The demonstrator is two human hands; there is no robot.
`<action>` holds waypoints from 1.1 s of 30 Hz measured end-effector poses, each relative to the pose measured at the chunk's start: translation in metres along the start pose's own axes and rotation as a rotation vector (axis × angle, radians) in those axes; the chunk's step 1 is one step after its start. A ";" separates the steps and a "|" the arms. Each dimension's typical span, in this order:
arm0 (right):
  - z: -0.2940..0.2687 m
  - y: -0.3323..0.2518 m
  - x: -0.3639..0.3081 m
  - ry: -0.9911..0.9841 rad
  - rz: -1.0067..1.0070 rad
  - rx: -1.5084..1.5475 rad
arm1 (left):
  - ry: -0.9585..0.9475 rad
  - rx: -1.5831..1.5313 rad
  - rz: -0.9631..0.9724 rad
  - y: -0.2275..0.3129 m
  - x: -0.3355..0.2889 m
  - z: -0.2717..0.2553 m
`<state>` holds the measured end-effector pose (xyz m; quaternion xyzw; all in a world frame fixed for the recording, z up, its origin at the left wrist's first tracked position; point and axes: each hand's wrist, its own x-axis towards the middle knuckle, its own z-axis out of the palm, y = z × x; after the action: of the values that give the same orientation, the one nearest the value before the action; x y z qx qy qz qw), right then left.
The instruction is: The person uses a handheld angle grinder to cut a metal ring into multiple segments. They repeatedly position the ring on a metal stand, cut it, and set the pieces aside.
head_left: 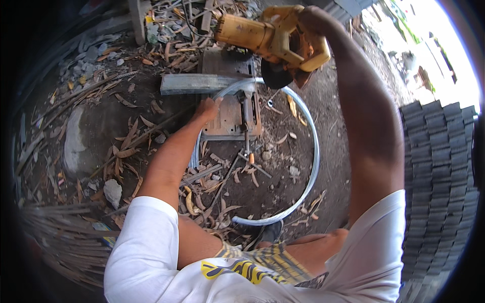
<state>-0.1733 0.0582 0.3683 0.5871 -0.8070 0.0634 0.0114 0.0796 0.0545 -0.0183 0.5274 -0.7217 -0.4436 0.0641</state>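
Note:
A yellow chop saw [245,34] stands in front of me with its head raised, and its dark cutting disc [275,76] hangs over the far right of the base. My right hand [314,21] is closed around the saw's handle at the top. My left hand [207,109] grips a curved bundle of grey wire [314,141] at the left side of the rusty base plate [227,120]. From there the bundle crosses the base below the disc and loops right and back toward my feet. A clamp screw [247,116] lies along the base.
Behind the wire, a grey metal channel [187,85] lies across the base. Stacked grey tiles [434,187] line the right side. Long thin strips [60,247] are bundled at lower left, near a stone [112,193]. Dry leaves and rubble cover the dirt.

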 end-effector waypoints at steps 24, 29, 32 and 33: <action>0.039 -0.020 -0.073 0.142 0.331 0.207 | 0.122 0.210 0.175 -0.010 0.013 0.003; 0.048 0.002 -0.063 0.148 0.395 0.187 | 0.066 0.177 0.185 -0.019 0.030 0.008; 0.053 0.014 -0.044 -0.029 -0.014 -0.441 | 0.118 0.196 0.150 -0.018 0.025 0.005; 0.052 0.014 -0.036 -0.208 -0.381 -1.046 | 0.129 0.192 0.160 -0.016 0.021 0.005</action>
<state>-0.1722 0.0907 0.3119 0.6418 -0.6076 -0.4062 0.2324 0.0791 0.0395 -0.0402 0.4993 -0.7949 -0.3312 0.0951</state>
